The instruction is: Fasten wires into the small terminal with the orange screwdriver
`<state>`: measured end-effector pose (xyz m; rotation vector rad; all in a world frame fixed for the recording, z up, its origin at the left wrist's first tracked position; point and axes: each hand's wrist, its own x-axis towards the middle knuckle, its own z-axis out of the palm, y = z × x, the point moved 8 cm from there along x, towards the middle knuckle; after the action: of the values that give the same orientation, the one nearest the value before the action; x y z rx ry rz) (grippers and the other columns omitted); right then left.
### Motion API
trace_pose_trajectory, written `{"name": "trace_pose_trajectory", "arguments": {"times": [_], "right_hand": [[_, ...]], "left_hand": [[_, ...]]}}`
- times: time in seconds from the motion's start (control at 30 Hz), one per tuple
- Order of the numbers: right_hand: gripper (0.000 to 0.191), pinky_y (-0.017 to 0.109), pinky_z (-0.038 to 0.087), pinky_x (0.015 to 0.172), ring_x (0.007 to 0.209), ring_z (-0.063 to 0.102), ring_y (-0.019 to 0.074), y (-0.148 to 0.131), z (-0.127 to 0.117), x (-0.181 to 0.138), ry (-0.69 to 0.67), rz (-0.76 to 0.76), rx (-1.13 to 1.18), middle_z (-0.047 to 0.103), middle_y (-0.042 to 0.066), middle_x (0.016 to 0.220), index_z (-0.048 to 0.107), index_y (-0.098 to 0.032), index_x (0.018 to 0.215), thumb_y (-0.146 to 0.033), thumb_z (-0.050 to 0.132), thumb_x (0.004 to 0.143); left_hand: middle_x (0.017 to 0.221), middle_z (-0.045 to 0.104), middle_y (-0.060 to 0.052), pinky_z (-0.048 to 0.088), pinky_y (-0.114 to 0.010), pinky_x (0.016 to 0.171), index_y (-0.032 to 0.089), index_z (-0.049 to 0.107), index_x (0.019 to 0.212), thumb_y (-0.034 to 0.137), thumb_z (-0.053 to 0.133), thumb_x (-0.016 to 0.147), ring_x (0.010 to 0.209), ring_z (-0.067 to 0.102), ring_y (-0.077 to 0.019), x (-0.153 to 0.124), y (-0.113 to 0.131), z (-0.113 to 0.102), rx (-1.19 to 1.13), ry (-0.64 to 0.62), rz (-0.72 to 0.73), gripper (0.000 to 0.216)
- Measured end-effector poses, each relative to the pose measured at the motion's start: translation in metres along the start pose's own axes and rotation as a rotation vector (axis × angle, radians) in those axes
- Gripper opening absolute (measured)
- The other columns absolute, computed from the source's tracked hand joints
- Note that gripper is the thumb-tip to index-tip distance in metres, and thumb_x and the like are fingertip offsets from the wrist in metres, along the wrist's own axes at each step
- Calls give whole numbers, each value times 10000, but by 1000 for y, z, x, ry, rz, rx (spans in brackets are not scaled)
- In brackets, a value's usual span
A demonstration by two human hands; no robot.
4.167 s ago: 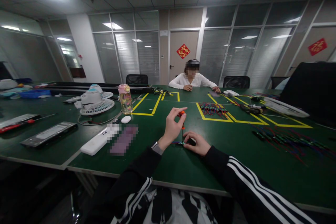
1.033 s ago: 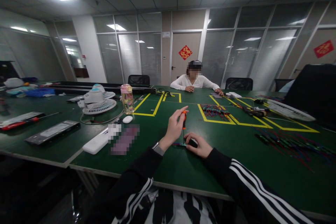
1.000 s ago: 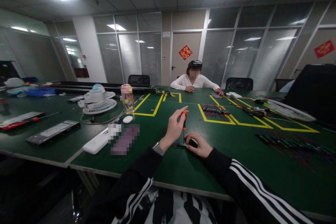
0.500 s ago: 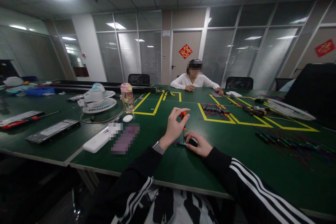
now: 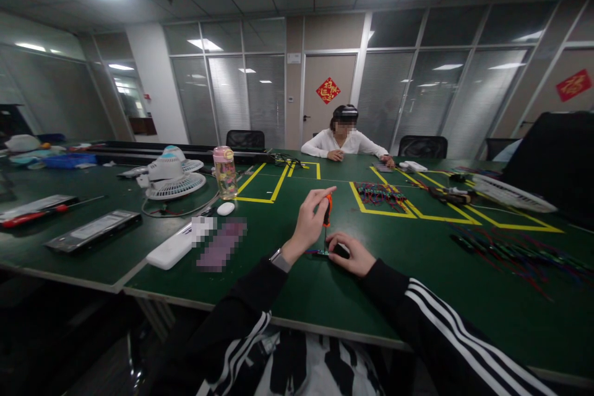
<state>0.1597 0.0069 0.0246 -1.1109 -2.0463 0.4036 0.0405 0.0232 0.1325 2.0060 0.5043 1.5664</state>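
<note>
My left hand [image 5: 307, 223] is closed around the orange and black handle of a screwdriver [image 5: 328, 213]. Its thin shaft points down, nearly upright, to a small green circuit board [image 5: 319, 253] lying on the table. Beside the shaft, my right hand [image 5: 356, 258] rests low, thumb and forefinger pinching at the board's right end. A dark patch [image 5: 342, 250] shows between those fingers; I cannot make out what it is. The screwdriver's tip and part of the board are hidden or too small to see clearly.
On the green table [image 5: 278, 284], wired boards lie in a taped box [image 5: 378, 195] and at right [image 5: 505, 253]. Left are a white case [image 5: 169, 247], a bottle [image 5: 226, 176], a fan [image 5: 174, 182] and a drive [image 5: 95, 229]. A person [image 5: 344, 136] sits opposite.
My left fingers have shifted around the screwdriver handle, the forefinger now straighter and more of the handle showing. My right hand and the circuit board have stayed in place.
</note>
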Motion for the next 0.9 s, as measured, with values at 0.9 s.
{"name": "trace_pose_trajectory", "arguments": {"times": [0.9], "right_hand": [[44,400,500,886,944,653,235,3,1,0,-10,8,-5,658,105,1027,635,-187,759,-219,662,748]], "left_hand": [[1016,638,-48,454,-276,868,201,606,1221,243,450,951,938,595,-149,0,0,0,-1,10,0,314]]}}
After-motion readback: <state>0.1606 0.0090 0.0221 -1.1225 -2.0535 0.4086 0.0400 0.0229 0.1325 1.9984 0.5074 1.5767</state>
